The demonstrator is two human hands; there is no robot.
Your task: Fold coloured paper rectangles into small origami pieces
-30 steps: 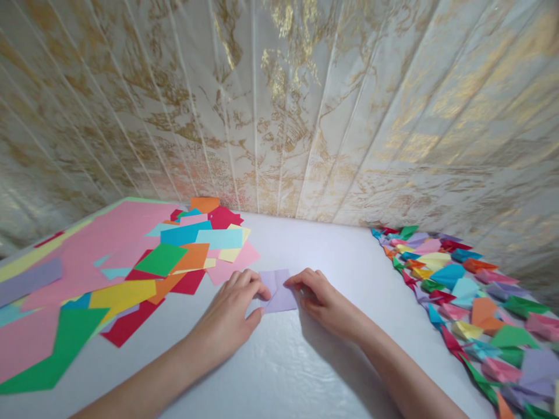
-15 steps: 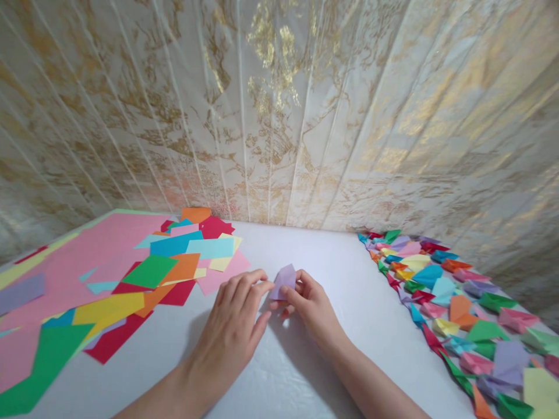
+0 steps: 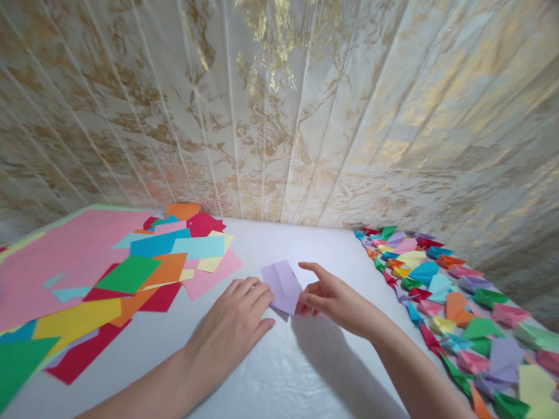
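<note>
A small piece of purple paper [image 3: 283,286] with a crease down it lies between my hands, low over the white table. A short shadow shows under its near corner. My left hand [image 3: 238,317] rests at its left edge, fingertips against the paper, fingers stretched together and thumb apart. My right hand [image 3: 334,297] is at the paper's right edge with the index finger raised. Its thumb and other fingers are curled against that edge, and the fingertips are partly hidden.
Loose coloured paper pieces, such as a green piece [image 3: 128,273], overlap on the left over a large pink sheet [image 3: 87,250]. Rows of folded paper shapes [image 3: 456,308] cover the right side. A gold-patterned curtain [image 3: 279,128] hangs behind the white table [image 3: 271,372].
The purple paper has been opened from a narrower fold into a wider, flatter piece. My right hand has shifted right and lifted its index finger. The view has turned slightly right.
</note>
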